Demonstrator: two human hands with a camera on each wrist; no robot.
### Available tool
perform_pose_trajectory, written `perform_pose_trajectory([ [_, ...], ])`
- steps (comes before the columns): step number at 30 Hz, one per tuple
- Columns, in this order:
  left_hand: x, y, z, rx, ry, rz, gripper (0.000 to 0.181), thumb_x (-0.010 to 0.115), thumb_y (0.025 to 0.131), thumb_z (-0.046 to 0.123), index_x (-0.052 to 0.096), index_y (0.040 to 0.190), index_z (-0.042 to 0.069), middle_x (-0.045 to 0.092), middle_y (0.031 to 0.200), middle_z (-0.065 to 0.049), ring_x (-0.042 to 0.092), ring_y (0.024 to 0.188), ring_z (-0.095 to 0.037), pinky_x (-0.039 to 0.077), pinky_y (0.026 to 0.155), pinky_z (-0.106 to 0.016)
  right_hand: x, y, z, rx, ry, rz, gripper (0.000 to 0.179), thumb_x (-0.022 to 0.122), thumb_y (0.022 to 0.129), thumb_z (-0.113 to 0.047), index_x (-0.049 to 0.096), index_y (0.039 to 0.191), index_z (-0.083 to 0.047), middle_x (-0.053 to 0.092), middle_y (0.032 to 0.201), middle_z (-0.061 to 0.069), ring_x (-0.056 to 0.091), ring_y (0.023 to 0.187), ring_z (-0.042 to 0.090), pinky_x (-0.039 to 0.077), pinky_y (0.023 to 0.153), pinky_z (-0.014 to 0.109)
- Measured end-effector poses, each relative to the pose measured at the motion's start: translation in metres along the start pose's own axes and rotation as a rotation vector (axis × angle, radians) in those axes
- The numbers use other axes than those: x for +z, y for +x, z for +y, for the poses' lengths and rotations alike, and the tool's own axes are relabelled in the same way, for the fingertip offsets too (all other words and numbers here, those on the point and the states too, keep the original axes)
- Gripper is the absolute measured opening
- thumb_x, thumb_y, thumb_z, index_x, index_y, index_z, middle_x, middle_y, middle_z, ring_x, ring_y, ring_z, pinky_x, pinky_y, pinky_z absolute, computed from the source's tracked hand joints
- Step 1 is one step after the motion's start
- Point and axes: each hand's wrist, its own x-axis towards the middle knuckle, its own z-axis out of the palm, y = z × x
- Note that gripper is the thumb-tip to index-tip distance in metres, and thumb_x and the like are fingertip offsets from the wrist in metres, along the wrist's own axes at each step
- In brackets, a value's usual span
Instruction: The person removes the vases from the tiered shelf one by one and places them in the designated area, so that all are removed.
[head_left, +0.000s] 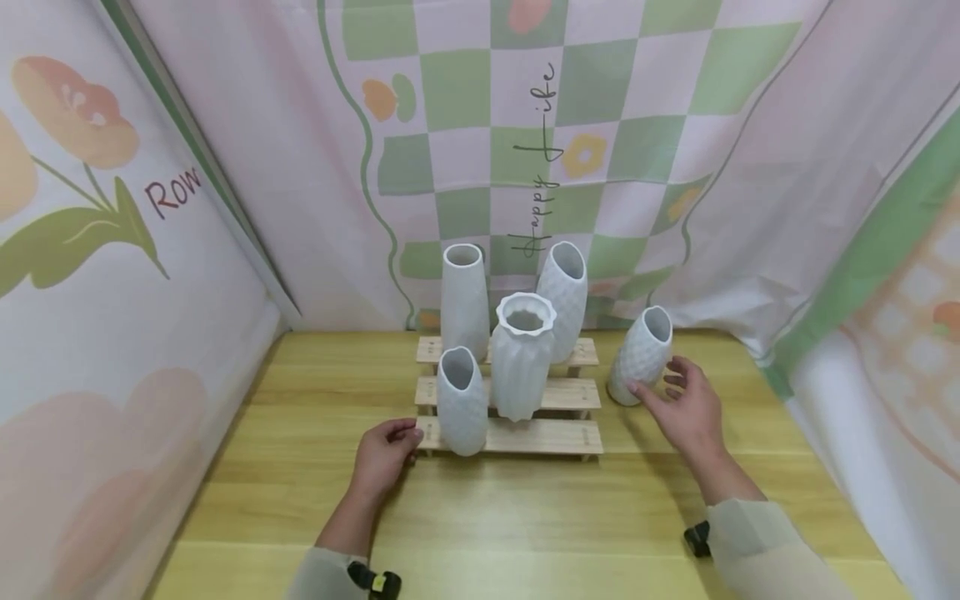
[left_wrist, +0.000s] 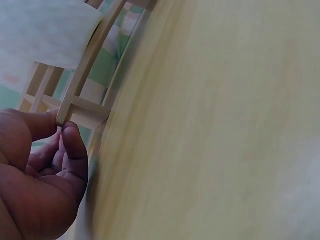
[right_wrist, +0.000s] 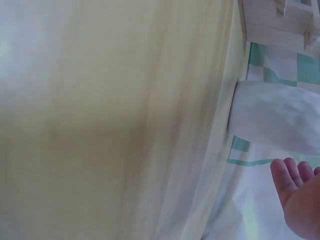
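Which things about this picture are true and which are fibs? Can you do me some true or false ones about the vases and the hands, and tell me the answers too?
1. The left hand pinches the end of the wooden rack. True.
2. All five vases stand on the rack. False: four vases stand on it, and the fifth vase stands on the table.
3. A frilly-rimmed vase stands on the rack. True.
4. The right hand is holding the rack. False: the right hand is by the fifth vase.
5. A checked cloth hangs behind the rack. True.
6. The vases are bright red. False: they are all white.
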Motion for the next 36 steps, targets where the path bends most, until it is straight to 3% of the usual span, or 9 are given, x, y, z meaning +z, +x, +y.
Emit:
perform_pose_trajectory([
  [13,0.000,0.000,0.001,-0.021,0.006,0.006,0.032,0.076,0.095,0.021,0.072,0.122,0.005,0.072,0.104,-0.009,0.069,0.085,-0.022,0.062,0.071,-0.033,-0.004,-0.025,-0.014,0.050,0.005,0.036,0.093,0.084,0.086,-0.048,0.039,0.152,0.000,0.055,0.140,0.024,0.060,0.120,0.042,0.054,0.100,0.055],
  [17,0.000,0.000,0.001,-0.012,0.016,0.011,0.031,0.076,0.095,0.020,0.072,0.122,0.005,0.073,0.103,-0.009,0.069,0.084,-0.022,0.062,0.072,-0.033,-0.002,-0.034,-0.020,0.018,-0.001,0.061,0.086,0.086,0.086,-0.042,0.045,0.147,0.000,0.058,0.135,0.020,0.061,0.115,0.035,0.058,0.094,0.041],
  [24,0.000,0.001,0.000,-0.015,0.016,0.010,0.031,0.076,0.096,0.019,0.071,0.122,0.003,0.073,0.103,-0.009,0.069,0.083,-0.021,0.061,0.072,-0.033,0.010,-0.051,-0.031,-0.073,0.047,0.070,0.078,0.090,0.084,-0.033,0.050,0.141,0.001,0.061,0.129,0.015,0.060,0.110,0.025,0.054,0.087,0.015],
  [36,0.000,0.000,0.000,0.000,-0.016,0.006,0.030,0.075,0.096,0.017,0.072,0.122,0.001,0.073,0.102,-0.011,0.069,0.080,-0.021,0.062,0.069,-0.032,0.029,-0.072,-0.055,-0.169,0.094,-0.003,0.075,0.088,0.085,-0.034,0.051,0.141,0.000,0.061,0.128,0.012,0.059,0.111,0.025,0.053,0.088,0.016],
])
